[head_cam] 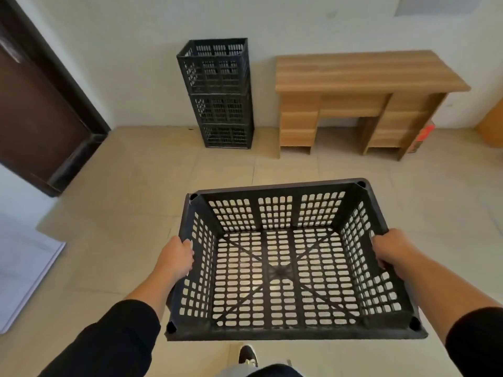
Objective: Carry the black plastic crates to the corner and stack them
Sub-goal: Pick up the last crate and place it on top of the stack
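I hold an empty black plastic crate point(285, 270) with a perforated floor and walls, level in front of me above the tiled floor. My left hand point(177, 257) grips its left rim and my right hand point(392, 253) grips its right rim. Ahead, against the white wall, stands a stack of three black crates point(217, 93), upright and aligned, between the door and the desk.
A wooden desk point(362, 72) stands right of the stack against the wall. A dark brown door point(40, 110) fills the left side. A white sheet point(24, 270) lies on the floor at the left. My shoe point(247, 355) shows below the crate.
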